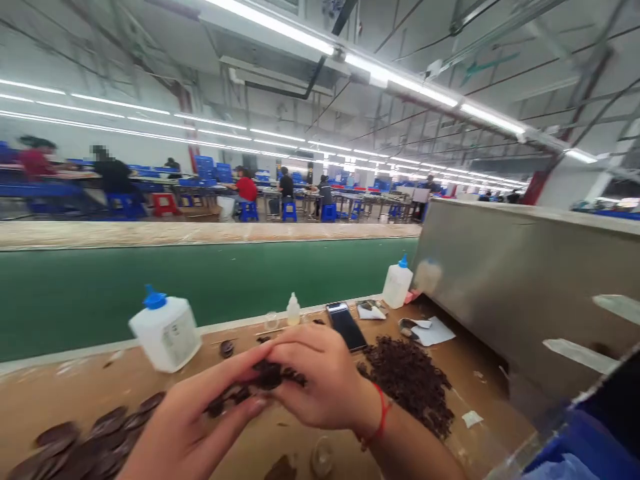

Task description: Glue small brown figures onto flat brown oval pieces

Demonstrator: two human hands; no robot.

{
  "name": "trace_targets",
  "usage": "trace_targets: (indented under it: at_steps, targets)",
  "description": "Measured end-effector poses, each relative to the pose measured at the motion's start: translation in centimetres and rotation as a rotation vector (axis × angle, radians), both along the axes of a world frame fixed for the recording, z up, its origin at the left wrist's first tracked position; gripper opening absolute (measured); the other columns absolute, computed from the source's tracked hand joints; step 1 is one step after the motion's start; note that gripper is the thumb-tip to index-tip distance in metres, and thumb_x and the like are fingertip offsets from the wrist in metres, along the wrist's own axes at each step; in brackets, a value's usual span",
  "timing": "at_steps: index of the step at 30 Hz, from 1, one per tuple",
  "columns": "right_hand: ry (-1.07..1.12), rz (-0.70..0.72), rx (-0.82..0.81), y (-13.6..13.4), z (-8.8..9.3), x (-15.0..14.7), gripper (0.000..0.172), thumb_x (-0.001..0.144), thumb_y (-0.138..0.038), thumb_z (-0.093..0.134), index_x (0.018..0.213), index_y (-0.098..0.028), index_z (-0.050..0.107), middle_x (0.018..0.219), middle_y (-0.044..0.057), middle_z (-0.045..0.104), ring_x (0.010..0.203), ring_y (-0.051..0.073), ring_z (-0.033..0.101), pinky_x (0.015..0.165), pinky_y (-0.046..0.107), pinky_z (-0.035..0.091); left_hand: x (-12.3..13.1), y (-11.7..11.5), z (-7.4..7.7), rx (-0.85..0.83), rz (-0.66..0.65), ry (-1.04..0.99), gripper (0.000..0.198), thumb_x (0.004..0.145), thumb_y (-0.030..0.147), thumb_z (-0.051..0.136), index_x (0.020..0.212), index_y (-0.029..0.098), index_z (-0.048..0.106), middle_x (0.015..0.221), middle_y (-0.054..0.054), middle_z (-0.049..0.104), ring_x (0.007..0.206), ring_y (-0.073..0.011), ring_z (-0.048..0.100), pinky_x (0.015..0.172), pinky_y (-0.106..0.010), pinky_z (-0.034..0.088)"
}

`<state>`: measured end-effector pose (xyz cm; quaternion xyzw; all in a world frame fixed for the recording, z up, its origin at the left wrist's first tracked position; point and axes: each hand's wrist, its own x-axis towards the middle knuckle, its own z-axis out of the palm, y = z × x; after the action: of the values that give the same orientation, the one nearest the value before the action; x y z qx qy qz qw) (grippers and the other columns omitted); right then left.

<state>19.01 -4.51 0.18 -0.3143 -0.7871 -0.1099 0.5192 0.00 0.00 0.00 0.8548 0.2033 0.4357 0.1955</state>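
One small dark brown cluster (269, 377) sits in a narrow pinch between the left hand (193, 433) and the right hand (320, 377), above the tan workbench (485, 400). Its long axis runs about sideways; the loose dark brown heap (407, 387) lies nearer the right hand, and the flat dark discs (95, 433) nearer the left.

I can't read any words here, not one. The big white plastic bottle (165, 333) on the worktop (55, 383) has a label (181, 335) with rows of tiny print — but it is too small and blurry for me. The white paper slip (434, 331) at the right shows nothing I can read either.
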Motion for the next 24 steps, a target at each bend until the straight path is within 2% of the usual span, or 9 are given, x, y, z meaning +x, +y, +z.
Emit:
trace_targets:
  at_steps: [3,8,14,19,24]
  targets:
    - [0.042,0.018,-0.098,-1.3,0.7,0.3,0.016,0.093,-0.014,0.058,0.108,-0.019,0.064,0.103,0.005,0.068,0.098,0.015,0.065,0.088,0.029,0.055,-0.9,-1.3,0.9,-0.127,0.015,0.093,0.039,0.090,0.034,0.066,0.129,0.032,0.063,0.115,0.000,0.072,0.093,-0.0158,0.070,0.087,-0.021,0.056]
    - [0.082,0.056,-0.101,-1.7,0.5,0.2,0.023,0.090,-0.010,0.060,0.110,-0.020,0.062,0.106,0.008,0.067,0.098,0.018,0.065,0.084,0.032,0.056,-0.3,-1.8,0.9,-0.291,-0.028,0.031,0.042,0.090,0.029,0.067,0.131,0.033,0.062,0.117,-0.002,0.070,0.099,-0.0171,0.067,0.092,-0.026,0.055]
    - [0.094,0.069,-0.096,-1.6,0.2,0.1,0.025,0.090,-0.009,0.060,0.113,-0.020,0.061,0.108,0.008,0.066,0.098,0.018,0.064,0.084,0.032,0.056,-0.5,-1.8,1.1,-0.446,-0.159,-0.061,0.041,0.090,0.028,0.069,0.129,0.036,0.063,0.111,0.000,0.070,0.096,-0.0149,0.065,0.084,-0.020,0.055]
    - [0.064,0.086,-0.115,-1.6,0.2,0.6,0.027,0.089,-0.012,0.060,0.116,-0.018,0.060,0.111,0.009,0.065,0.100,0.020,0.063,0.085,0.034,0.055,-0.3,-1.9,1.5,-0.551,-0.211,-0.106,0.038,0.089,0.028,0.070,0.126,0.032,0.066,0.098,-0.003,0.070,0.090,-0.0161,0.066,0.079,-0.020,0.056]
    - [0.039,0.082,-0.066,-1.7,0.5,0.8,0.022,0.092,-0.012,0.059,0.113,-0.017,0.060,0.109,0.009,0.066,0.097,0.020,0.063,0.082,0.034,0.054,-0.2,-1.8,1.5,-0.646,-0.280,-0.170,0.035,0.090,0.027,0.069,0.124,0.033,0.066,0.099,-0.002,0.071,0.091,-0.0165,0.068,0.078,-0.021,0.057]
